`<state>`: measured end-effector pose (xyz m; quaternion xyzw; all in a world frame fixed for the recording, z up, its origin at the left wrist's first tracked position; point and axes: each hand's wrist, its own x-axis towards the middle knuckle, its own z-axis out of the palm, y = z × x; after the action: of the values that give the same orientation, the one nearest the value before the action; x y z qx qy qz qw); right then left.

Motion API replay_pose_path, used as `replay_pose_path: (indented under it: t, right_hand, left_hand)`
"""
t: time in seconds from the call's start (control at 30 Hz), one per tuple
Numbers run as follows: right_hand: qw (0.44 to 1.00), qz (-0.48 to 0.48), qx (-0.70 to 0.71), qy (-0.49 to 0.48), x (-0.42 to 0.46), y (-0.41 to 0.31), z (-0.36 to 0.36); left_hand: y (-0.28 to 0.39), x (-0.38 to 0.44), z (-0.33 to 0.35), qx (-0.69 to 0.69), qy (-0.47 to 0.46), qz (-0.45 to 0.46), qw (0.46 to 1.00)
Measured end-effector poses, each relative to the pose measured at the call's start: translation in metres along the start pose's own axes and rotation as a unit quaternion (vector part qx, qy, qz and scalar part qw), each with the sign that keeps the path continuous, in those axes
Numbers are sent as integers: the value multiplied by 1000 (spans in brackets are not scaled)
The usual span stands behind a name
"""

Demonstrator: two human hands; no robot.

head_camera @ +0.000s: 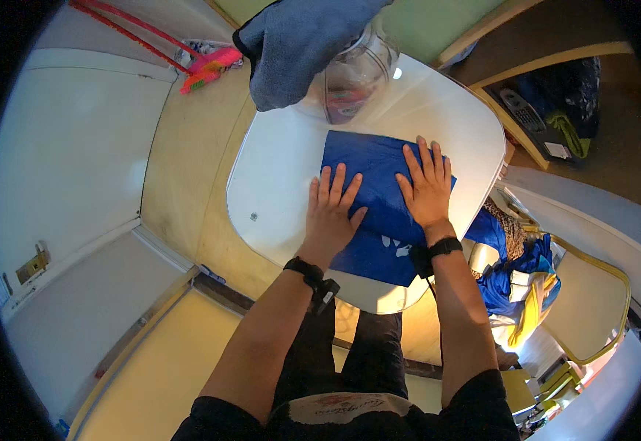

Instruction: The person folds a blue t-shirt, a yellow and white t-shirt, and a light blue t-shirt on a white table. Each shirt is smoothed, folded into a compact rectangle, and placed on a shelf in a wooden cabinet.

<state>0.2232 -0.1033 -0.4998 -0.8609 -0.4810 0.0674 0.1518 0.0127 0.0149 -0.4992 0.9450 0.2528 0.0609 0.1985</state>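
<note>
A folded blue cloth (378, 204), possibly a garment, lies flat on a white table (276, 165) with rounded corners. Pale printed marks show near its lower right. My left hand (334, 209) rests palm down on the cloth's left edge, fingers spread. On the upper right part of the cloth lies my right hand (428, 184), also palm down with fingers apart. Neither hand grasps anything. Both wrists wear black straps, with a small device on each. Beyond the cloth stands a large clear jar (356, 82), partly hidden by a grey-blue cloth (304, 52).
Blue, yellow and leopard-print fabrics (513, 281) are heaped right of the table beside a gold-framed mirror (590, 308). Wooden shelves (518, 127) at upper right hold a cordless handset (521, 110) and dark fabric. A pink broom (204, 69) stands at upper left near a white door (83, 143).
</note>
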Motion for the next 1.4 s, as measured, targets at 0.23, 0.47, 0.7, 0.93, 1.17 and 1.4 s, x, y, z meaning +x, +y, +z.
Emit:
replay_pose_path:
  t: [0.23,0.47,0.7,0.93,1.17,1.4]
  right_hand:
    - [998,10,55,24,-83,-32,-39]
    - [990,1,116,-83,-205,-80,-27]
    - [1000,26,9,13,-194,-78,-1]
    - [991,80,104,11,-189,-70,-39]
    - [951,152,265,-45,-217,-61,-54]
    - [886,264,382,15,-179,-30,-43]
  left_hand:
    - [-2,-31,-29,-49,-43,48,997]
    - [-4,-104,-58,-2,-168,103,980]
    - [-10,-80,-38,85,-87,143,982]
    - [-10,-85,-59,-27,-81,112,990]
    - [-8,-111,-83,-158,-215,41,963]
    - [-9,-78,-84,-253,-232,-107,933]
